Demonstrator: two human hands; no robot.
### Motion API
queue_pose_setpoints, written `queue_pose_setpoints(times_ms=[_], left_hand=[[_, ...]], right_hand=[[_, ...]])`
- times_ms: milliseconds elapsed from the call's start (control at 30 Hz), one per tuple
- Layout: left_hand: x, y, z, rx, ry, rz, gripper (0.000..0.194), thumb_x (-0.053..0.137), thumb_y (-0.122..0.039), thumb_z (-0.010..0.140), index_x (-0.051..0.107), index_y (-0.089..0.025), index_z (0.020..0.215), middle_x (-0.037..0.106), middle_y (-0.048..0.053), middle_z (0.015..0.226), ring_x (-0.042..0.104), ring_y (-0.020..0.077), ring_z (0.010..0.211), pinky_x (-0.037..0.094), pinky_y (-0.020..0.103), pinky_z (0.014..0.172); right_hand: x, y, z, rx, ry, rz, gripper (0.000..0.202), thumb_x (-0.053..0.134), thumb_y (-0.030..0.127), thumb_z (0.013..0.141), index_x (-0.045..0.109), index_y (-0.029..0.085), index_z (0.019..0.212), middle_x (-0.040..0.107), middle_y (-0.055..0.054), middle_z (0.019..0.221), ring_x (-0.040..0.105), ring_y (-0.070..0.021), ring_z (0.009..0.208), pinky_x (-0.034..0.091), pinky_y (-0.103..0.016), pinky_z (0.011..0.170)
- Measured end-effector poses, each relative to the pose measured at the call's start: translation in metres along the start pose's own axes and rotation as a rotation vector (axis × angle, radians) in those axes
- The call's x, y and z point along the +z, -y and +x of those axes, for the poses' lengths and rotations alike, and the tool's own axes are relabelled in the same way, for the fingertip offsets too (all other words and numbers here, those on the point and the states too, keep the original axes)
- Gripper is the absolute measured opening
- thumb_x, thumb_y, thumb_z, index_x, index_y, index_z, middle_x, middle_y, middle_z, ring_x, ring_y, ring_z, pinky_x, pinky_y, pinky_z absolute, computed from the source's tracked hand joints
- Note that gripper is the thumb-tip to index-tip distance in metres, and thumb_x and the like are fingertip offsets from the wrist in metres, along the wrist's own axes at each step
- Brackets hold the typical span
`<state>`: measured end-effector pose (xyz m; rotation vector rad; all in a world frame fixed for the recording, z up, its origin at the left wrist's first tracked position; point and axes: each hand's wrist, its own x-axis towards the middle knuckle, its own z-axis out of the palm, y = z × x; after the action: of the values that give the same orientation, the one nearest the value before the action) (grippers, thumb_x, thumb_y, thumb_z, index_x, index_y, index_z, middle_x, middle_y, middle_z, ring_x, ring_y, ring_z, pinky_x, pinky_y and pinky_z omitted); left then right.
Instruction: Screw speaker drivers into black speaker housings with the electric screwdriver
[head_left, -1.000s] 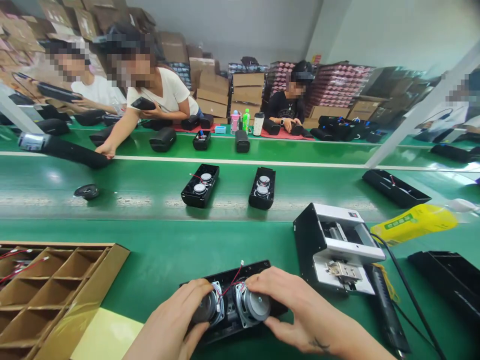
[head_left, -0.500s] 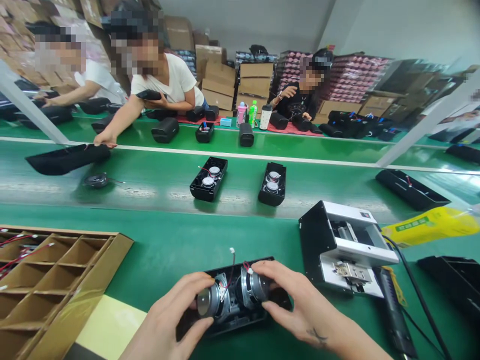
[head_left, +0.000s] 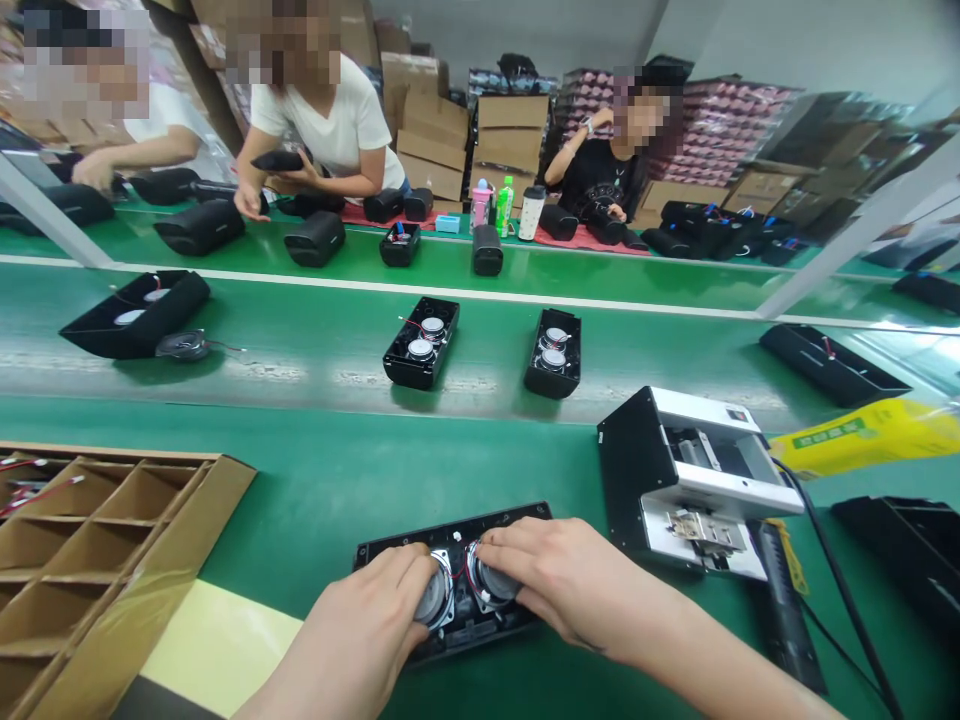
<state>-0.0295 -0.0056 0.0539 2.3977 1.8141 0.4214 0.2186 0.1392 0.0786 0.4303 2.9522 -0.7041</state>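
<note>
The left hand [head_left: 379, 605] grasps the left speaker [head_left: 433, 602], fingers bent over its far side and thumb on the near side, while the right hand [head_left: 566, 575] grips the right speaker [head_left: 496, 584] with its fingers laid over the far edge; the right thumb is mostly hidden. Both speakers sit side by side, round backs up, in an open black case [head_left: 480, 632] that lies slightly slanted on the near green table [head_left: 337, 445], with thin red wires between them. To the left stands a cardboard box [head_left: 229, 485] with dividers, some red wires in its far left part, and just beside it lies a pale yellow sheet [head_left: 225, 640]. Right of the case is a black and white machine [head_left: 637, 480], with a dark handheld tool [head_left: 784, 610] next to it and a yellow bottle [head_left: 862, 440] lying behind. Farther off, two open cases with speakers, the left one [head_left: 421, 345] and the right one [head_left: 553, 355], rest apart on the belt [head_left: 480, 400]. Across it, a person in a white shirt [head_left: 326, 125] holds a dark object.
</note>
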Motion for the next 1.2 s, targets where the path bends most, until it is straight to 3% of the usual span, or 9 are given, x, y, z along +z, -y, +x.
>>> queue_pose_setpoints(times_ms=[167,533,833,1000,1200], left_hand=[[0.002,0.000,0.000,0.024,-0.060,0.011,0.046,0.060,-0.001,0.074,0.066,-0.023,0.115,0.083,0.005,0.109,0.083,0.0253,0.092,0.072,0.036,0.073],[0.007,0.004,-0.005,0.125,-0.172,0.064,0.032,0.045,-0.007,0.099,0.068,-0.018,0.119,0.083,0.010,0.117,0.084,0.0245,0.102,0.072,0.035,0.083],[0.006,0.000,-0.002,0.115,-0.145,0.027,0.030,0.047,-0.008,0.101,0.071,-0.018,0.116,0.083,0.009,0.116,0.083,0.0235,0.098,0.072,0.035,0.082],[0.012,-0.002,-0.003,0.114,-0.160,0.115,0.037,0.043,-0.004,0.099,0.072,-0.017,0.118,0.083,0.011,0.118,0.083,0.0253,0.103,0.072,0.037,0.084],[0.016,-0.001,-0.006,0.138,-0.211,0.186,0.037,0.041,-0.007,0.101,0.072,-0.014,0.121,0.083,0.013,0.122,0.084,0.0268,0.104,0.073,0.039,0.083]], right_hand=[[0.001,-0.001,0.000,-0.018,-0.004,-0.005,0.046,0.063,0.016,0.103,0.059,0.020,0.149,0.067,-0.006,0.152,0.069,-0.0281,0.126,0.061,-0.044,0.103],[0.011,-0.008,-0.006,-0.046,-0.066,0.024,0.040,0.064,0.024,0.107,0.062,0.021,0.147,0.067,-0.006,0.151,0.067,-0.0281,0.126,0.061,-0.045,0.101],[0.009,-0.006,-0.004,-0.017,-0.064,0.033,0.037,0.063,0.029,0.110,0.064,0.021,0.146,0.067,-0.007,0.151,0.067,-0.0279,0.126,0.061,-0.045,0.104],[0.007,-0.003,-0.005,0.006,-0.035,-0.008,0.049,0.071,0.025,0.104,0.060,0.018,0.151,0.067,-0.010,0.151,0.067,-0.0308,0.126,0.061,-0.048,0.103],[0.011,-0.006,-0.005,-0.010,-0.101,0.050,0.039,0.065,0.032,0.109,0.063,0.018,0.146,0.073,-0.009,0.139,0.070,-0.0271,0.117,0.060,-0.042,0.101]])
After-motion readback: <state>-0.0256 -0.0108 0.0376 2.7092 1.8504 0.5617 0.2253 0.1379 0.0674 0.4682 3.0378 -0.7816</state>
